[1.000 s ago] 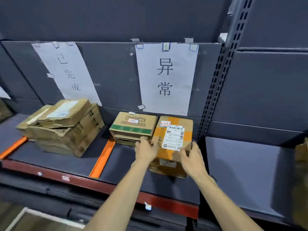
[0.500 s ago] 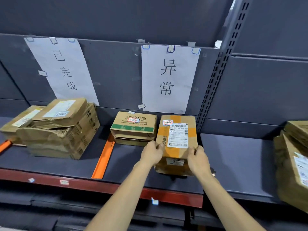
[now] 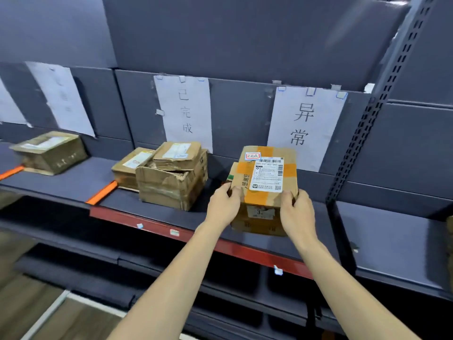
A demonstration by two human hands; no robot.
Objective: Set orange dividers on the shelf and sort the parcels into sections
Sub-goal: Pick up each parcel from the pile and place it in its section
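While both the left hand [image 3: 224, 204] and right hand [image 3: 296, 212] grip the taped parcel [image 3: 266, 190], a torn box [image 3: 169, 185] sits just left, an orange divider [image 3: 101, 192] beyond it.

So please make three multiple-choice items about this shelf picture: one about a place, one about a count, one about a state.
1. Where is the orange-taped parcel?
A. on the floor
B. in front of the right-most paper sign, between both hands
C. on top of the torn box

2. How many orange dividers show on the shelf?
A. two
B. four
C. none

3. What state is the big box under the middle sign in?
A. sealed and smooth
B. crushed and torn at the top
C. wrapped in plastic

Answers:
1 B: the left hand and right hand grip its sides.
2 A: one divider, another.
3 B: its top edge is ragged.
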